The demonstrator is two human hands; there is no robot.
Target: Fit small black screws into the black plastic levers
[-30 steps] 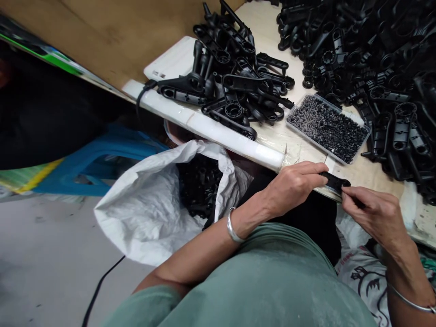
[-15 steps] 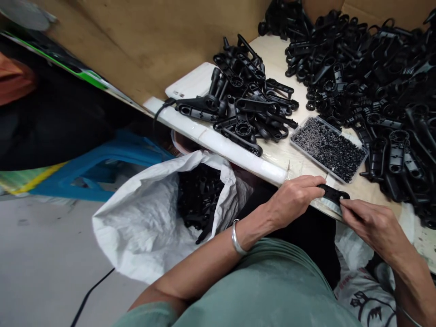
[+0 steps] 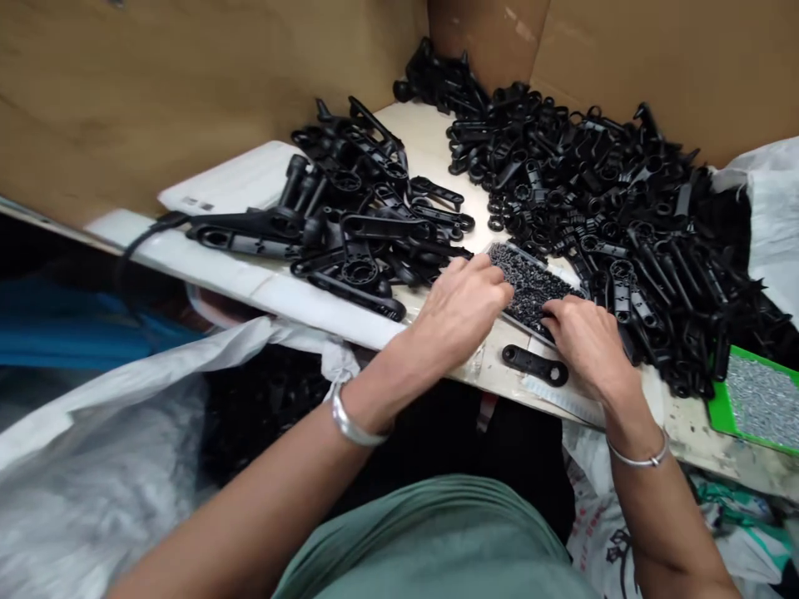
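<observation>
Both hands are at the clear shallow tray (image 3: 499,249) right of centre in the frame, which is filled with small black fasteners (image 3: 533,283). The left hand (image 3: 459,312) rests at the tray's left end with its fingers curled down onto the contents. The right hand (image 3: 587,341) sits at the near right edge, fingertips bent into the pile. The knuckles hide the tips, so whether either hand has pinched a fastener cannot be told.

A flat black link piece (image 3: 535,364) lies loose on the table (image 3: 430,154) just below the tray, between the two hands and touching neither.

The step in hand appears to be picking fasteners for that piece. Doing so would call for a fine pinch on a single item, with the link steadied.

A large heap of black plastic arms (image 3: 593,183) fills the upper right and a smaller heap (image 3: 355,216) lies left of centre. A green tray of silvery screws (image 3: 758,403) sits at the right edge.
</observation>
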